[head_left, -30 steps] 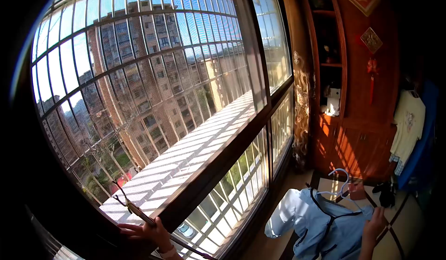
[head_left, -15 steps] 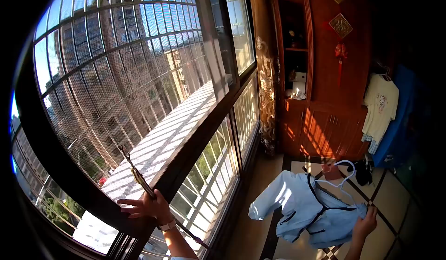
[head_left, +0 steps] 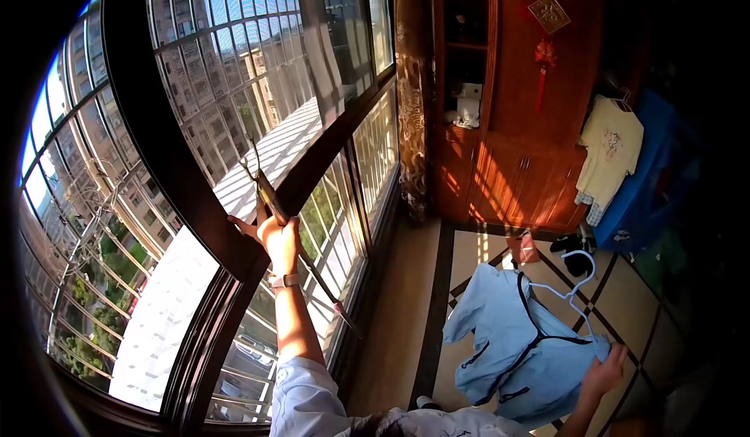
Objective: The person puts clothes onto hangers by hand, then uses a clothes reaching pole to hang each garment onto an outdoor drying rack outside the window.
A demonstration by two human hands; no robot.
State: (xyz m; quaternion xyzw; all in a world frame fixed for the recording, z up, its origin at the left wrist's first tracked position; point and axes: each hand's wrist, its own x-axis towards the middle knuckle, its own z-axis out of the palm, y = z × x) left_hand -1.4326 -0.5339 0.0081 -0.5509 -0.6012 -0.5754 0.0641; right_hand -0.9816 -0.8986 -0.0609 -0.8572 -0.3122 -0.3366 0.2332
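My left hand (head_left: 280, 242) is wrapped round a long thin pole with a forked tip (head_left: 268, 192), while its fingers press on the dark frame of the sliding window screen (head_left: 223, 238). The pole slants from the fork near the glass down toward the floor. At lower right, my right hand (head_left: 605, 368) grips a light blue jacket (head_left: 508, 343) with black trim by its shoulder. A pale hanger (head_left: 574, 292) sits inside the jacket, its hook upward. Part of the right hand's fingers is hidden by the cloth.
Metal bars (head_left: 86, 242) and a white ledge (head_left: 168, 312) lie outside the opening at left. A patterned curtain (head_left: 412, 109) hangs by a wooden cabinet (head_left: 500, 179). A yellow shirt (head_left: 611, 144) hangs at right near a blue cover (head_left: 644, 175). Dark shoes (head_left: 574, 253) are on the tiled floor.
The window screen's frame has slid to the right with my left hand against it, and the opening at left is wider. The view has shifted a little. The jacket stays in my right hand.
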